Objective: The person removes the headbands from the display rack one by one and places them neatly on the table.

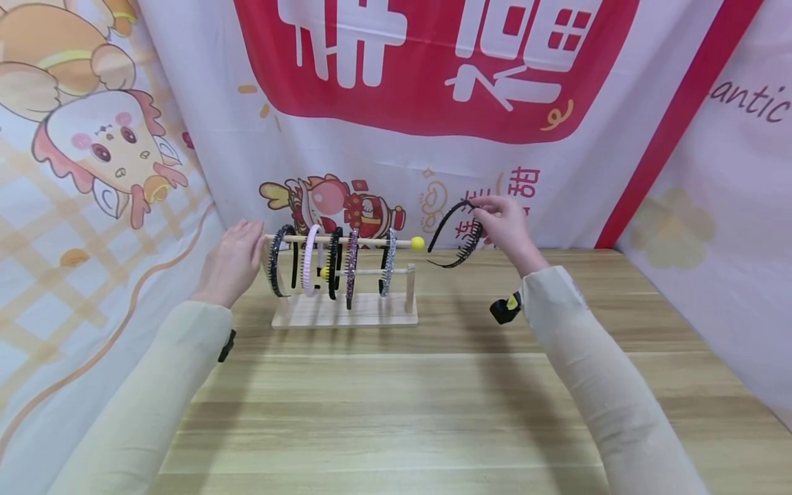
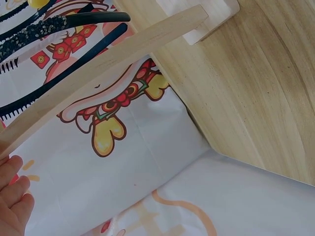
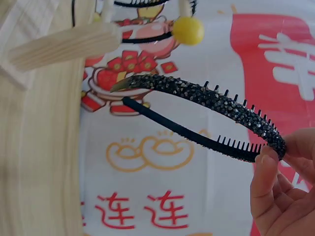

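My right hand pinches a black headband at the top of its curve, in the air to the right of the wooden rack. In the right wrist view the headband shows a glittery, stone-covered outside and small inner teeth; its two ends point left. My left hand rests against the rack's upper left end, fingers fairly straight; in the left wrist view its fingers lie by the post. Several headbands hang on the rack, among them a pink one and a silver one.
The rack's pale base stands on a wood-grain table near its back edge. A yellow ball caps the upper rod's right end; another yellow ball is on the lower rod. Printed cloth hangs behind and at both sides.
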`<state>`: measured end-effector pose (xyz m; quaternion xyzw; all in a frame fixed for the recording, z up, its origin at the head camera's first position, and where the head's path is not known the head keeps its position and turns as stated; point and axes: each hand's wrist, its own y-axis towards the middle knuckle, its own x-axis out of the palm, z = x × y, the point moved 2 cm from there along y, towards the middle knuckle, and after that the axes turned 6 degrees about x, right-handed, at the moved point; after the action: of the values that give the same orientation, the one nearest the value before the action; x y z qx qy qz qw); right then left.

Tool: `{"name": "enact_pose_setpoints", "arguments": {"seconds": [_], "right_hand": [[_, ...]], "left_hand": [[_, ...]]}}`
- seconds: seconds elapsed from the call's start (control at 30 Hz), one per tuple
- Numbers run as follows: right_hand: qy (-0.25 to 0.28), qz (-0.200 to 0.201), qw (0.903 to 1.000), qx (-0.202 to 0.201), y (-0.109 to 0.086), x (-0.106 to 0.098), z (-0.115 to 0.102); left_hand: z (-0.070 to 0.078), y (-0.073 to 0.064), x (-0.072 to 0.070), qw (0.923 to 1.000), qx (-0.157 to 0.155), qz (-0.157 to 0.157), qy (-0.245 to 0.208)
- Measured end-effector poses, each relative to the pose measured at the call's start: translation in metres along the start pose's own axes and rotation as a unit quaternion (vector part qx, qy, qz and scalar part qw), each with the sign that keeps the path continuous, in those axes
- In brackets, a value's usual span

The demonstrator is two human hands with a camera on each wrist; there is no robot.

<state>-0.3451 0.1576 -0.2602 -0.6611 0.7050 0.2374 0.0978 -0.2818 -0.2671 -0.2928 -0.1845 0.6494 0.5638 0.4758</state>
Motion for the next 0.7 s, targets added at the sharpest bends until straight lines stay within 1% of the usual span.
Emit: {"name": "enact_pose_setpoints", "arguments": {"seconds": [0.13,0.37,0.5,0.7], "right_hand": [[0.029,-0.003,0.9992,0.028,0.000,0.001,0.016],[0.047,-0.007,0.9960,0.076,0.000,0.005,0.045],[0.050,-0.013,0.9939,0.097,-0.001,0.011,0.059],[0.042,-0.029,0.9924,0.112,-0.002,0.019,0.078]], "left_hand": [[0.000,0.001,0.000,1.0000,-0.002,0.001,0.001],[0.000,0.001,0.001,1.0000,-0.003,0.004,0.000],[0.000,0.001,0.001,1.0000,-0.004,0.003,-0.003],[0.000,0.001,0.001,1.0000,-0.008,-0.004,-0.002]]}}
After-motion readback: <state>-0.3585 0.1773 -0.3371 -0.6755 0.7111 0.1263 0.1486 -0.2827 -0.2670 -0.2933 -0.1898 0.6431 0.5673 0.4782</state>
